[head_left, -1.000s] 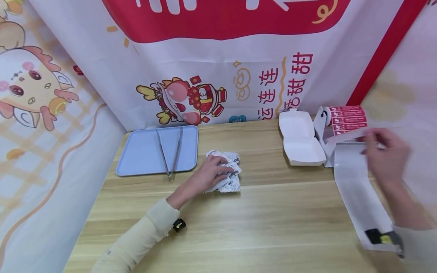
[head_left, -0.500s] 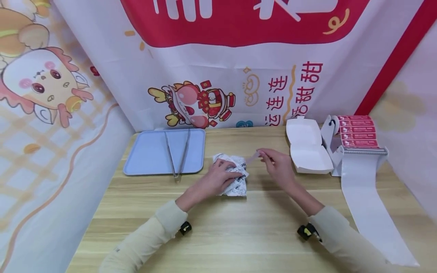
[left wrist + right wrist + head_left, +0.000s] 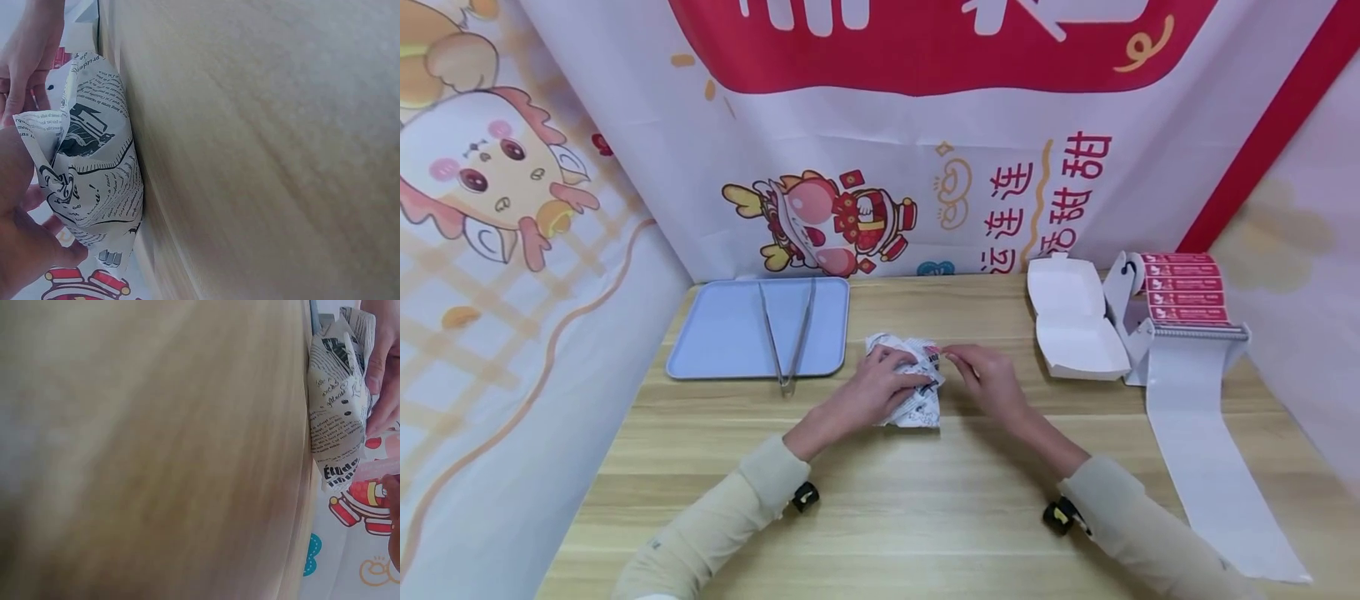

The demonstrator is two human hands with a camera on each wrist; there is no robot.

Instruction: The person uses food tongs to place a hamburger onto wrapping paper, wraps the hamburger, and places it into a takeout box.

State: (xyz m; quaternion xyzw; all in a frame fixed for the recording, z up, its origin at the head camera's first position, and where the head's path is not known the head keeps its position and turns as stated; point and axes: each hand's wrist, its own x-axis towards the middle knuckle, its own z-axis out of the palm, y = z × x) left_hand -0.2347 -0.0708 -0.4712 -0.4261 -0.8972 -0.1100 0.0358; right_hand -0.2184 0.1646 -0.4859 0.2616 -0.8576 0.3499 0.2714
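Note:
A package wrapped in newsprint-patterned paper (image 3: 919, 410) lies on the wooden table in the head view. My left hand (image 3: 880, 387) holds it from above, fingers curled over its top and side. In the left wrist view the package (image 3: 103, 150) stands out with folded, crumpled paper under that hand's fingers. At the package's far right corner, my right hand (image 3: 991, 382) pinches a small label sticker (image 3: 933, 351) between thumb and fingertips. The right wrist view shows the sticker as a pale strip (image 3: 377, 469) that meets the package's printed end.
A blue tray (image 3: 722, 333) with metal tongs (image 3: 787, 385) lies at the back left. To the right stand an open white carton (image 3: 1081, 333) and a label dispenser with a red sticker roll (image 3: 1187, 287). Its white backing strip (image 3: 1202, 458) trails over the table's right side.
My right hand has gone from the dispenser, where it pulled at a label, leftward to the package with the sticker pinched. My left hand stays on the package.

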